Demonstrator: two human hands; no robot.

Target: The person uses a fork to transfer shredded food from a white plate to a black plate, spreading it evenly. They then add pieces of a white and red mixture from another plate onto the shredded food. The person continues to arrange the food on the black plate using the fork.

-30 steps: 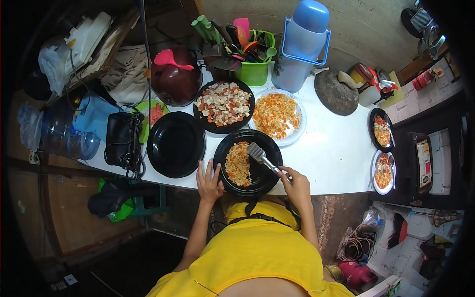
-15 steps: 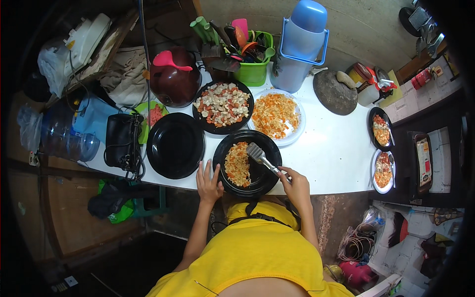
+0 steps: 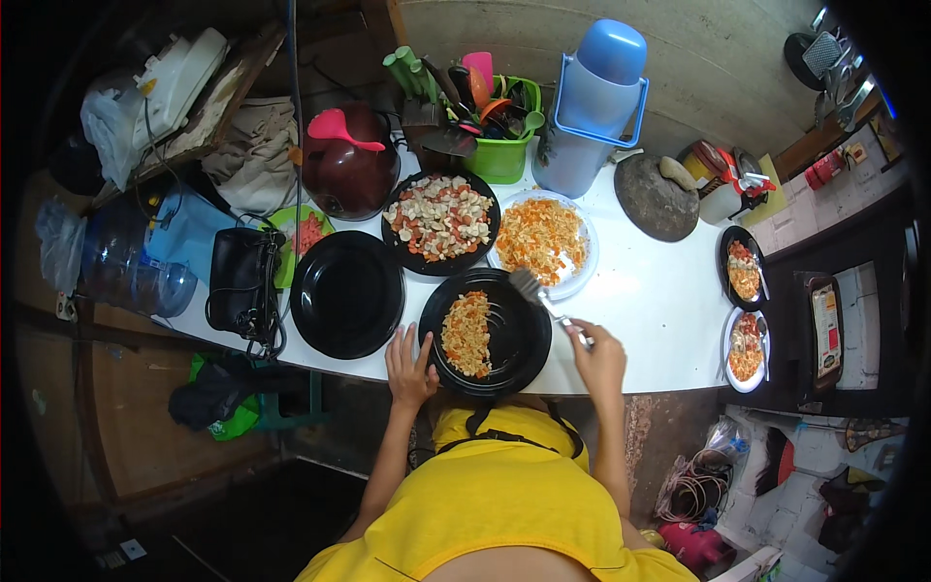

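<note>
Holding silver slotted metal utensil (image 3: 531, 289) in right hand (image 3: 600, 359), centre frame; touching round black plate (image 3: 519, 339) with spread left hand (image 3: 412, 372).

Black plate (image 3: 522, 339), orange-and-cream speckled food (image 3: 466, 335), silver utensil (image 3: 525, 283), yellow shirt (image 3: 485, 495)

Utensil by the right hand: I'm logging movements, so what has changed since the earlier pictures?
The right hand has moved rightward, carrying the utensil away from the food to over the far-right rim of its black plate. Nothing was taken hold of or let go. The left hand stayed at the plate's left rim, and the food looks unchanged.
</note>
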